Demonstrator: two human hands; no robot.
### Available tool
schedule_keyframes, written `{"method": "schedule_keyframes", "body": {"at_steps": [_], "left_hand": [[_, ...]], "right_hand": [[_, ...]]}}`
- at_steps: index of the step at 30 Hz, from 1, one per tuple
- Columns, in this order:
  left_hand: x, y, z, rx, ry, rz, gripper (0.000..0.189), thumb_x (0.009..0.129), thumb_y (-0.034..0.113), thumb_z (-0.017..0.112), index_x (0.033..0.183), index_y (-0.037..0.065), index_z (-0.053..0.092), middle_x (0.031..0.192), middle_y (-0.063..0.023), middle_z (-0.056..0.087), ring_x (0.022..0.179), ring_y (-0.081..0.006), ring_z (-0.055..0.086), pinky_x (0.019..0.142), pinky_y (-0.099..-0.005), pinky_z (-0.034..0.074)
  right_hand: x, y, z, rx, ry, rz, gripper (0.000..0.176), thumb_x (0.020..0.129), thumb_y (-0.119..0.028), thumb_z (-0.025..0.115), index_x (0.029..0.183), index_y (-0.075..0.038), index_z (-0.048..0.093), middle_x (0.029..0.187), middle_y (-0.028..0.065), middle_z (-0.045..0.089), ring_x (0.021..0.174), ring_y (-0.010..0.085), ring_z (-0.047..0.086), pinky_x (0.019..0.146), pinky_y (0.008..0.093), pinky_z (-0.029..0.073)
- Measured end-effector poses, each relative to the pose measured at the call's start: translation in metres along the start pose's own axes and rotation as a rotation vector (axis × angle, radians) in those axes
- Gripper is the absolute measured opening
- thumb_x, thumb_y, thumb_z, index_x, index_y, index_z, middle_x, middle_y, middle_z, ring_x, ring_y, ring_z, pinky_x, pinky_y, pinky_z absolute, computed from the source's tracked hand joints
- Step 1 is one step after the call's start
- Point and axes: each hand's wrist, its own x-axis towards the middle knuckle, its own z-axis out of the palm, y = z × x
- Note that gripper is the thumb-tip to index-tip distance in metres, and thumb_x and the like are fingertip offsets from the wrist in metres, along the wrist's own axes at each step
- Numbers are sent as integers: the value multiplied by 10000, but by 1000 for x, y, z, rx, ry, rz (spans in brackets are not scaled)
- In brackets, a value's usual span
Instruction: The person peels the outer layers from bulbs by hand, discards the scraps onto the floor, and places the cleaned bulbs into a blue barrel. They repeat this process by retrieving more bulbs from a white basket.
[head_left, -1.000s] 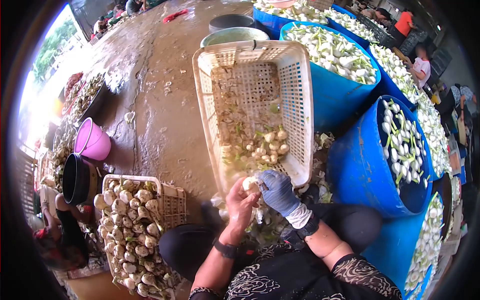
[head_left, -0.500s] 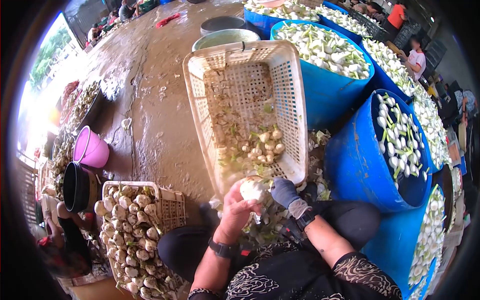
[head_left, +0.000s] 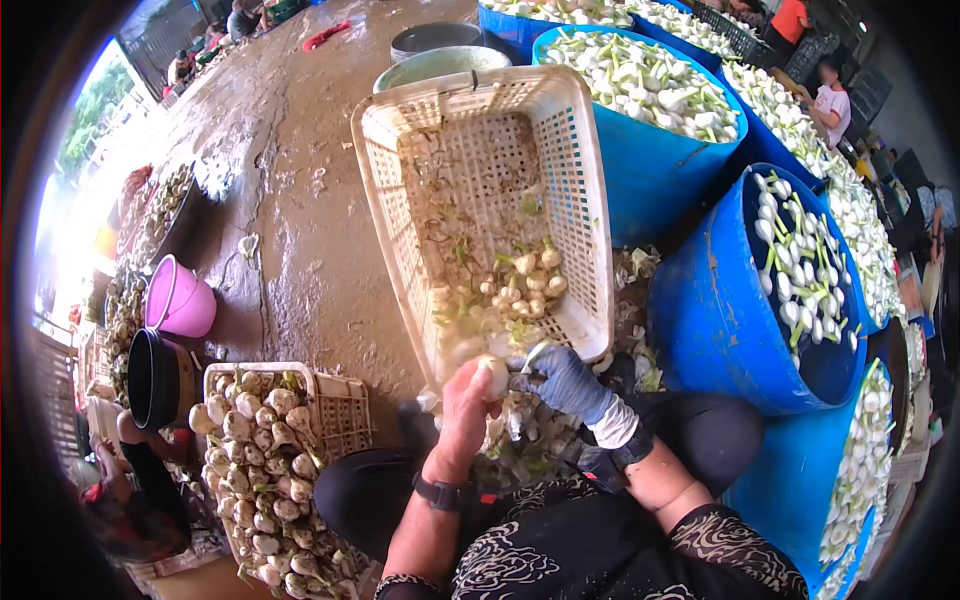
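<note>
My bare left hand [head_left: 465,405] holds a pale round bulb [head_left: 492,375] in front of my lap. My right hand [head_left: 562,382], in a blue glove with a white cuff, is closed on a small tool whose tip touches the bulb; the tool is mostly hidden. Both hands hover just below the near rim of a tilted white plastic crate [head_left: 583,215], which has a small heap of peeled bulbs [head_left: 525,280] and scraps inside. Trimmings [head_left: 520,440] lie piled under my hands.
A second crate [head_left: 345,405] of unpeeled bulbs sits at my left knee. Blue barrels [head_left: 715,320] full of white bulbs stand at right and behind. A pink bucket [head_left: 180,300] and a black one [head_left: 150,380] lie left. Another person crouches at bottom left; the floor is wet.
My right hand has come back up against the bulb after dipping lower. My left hand has turned the bulb and stayed near the crate's rim. The view shifted slightly.
</note>
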Motion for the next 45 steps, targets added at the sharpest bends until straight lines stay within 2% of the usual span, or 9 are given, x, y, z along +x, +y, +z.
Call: {"method": "schedule_keyframes", "body": {"at_steps": [13,17,21,23,27,31,34,39,45], "left_hand": [[-4,0,0,356,-52,10,585,786,261,720,1254,-31,527,845,-15,586,703,-77,525,590,-217,440],[-5,-3,0,807,-206,227,585,732,101,705,1264,-57,520,941,-47,624,858,-127,574,786,-273,485],[3,-6,-10,444,-129,8,490,739,129,575,1202,-28,566,975,-90,631,907,-169,592,778,-263,491],[0,-8,-8,101,-84,-68,369,795,192,611,1101,-14,617,898,-64,634,807,-130,589,637,-239,489],[0,-5,5,491,59,-233,315,832,290,657,997,22,646,805,-23,622,683,-94,561,518,-221,436],[2,-24,-8,218,-12,-189,330,843,288,674,1014,14,605,848,-65,636,650,-134,599,522,-246,472],[3,-26,-14,-146,-237,-61,355,836,258,660,1067,-4,597,923,-98,655,810,-199,658,742,-345,555],[4,-28,-12,-250,-142,-59,370,834,254,660,1073,-21,594,915,-89,649,819,-189,648,760,-330,538],[2,-28,1,16,56,33,278,836,223,651,998,1,610,869,-39,618,761,-124,591,634,-240,468]], "right_hand": [[-19,18,28,-172,79,43,142,820,-139,638,876,-12,606,761,210,610,714,376,614,618,418,475],[-25,43,45,496,-33,346,140,842,-123,608,892,7,604,746,118,639,734,159,626,665,345,484],[-27,54,40,450,-14,540,138,833,-119,653,879,4,610,789,89,641,727,141,600,652,323,480],[-29,60,40,-137,90,-165,154,834,-127,656,869,15,604,784,140,623,716,219,609,639,337,477],[-28,36,41,238,102,195,156,808,-119,649,881,13,613,850,167,618,791,313,611,675,376,489],[-29,37,28,51,-2,-79,207,868,-67,560,1051,1,629,959,131,635,894,268,620,804,340,497],[-22,29,16,60,74,-200,154,899,-119,553,986,2,593,848,90,597,787,235,591,726,337,487],[-15,10,-5,418,143,2,271,923,-234,571,786,-28,459,636,21,443,544,181,475,532,316,428],[-28,30,26,115,-110,86,296,830,-254,690,890,15,582,668,196,558,575,267,508,583,396,429]]}}
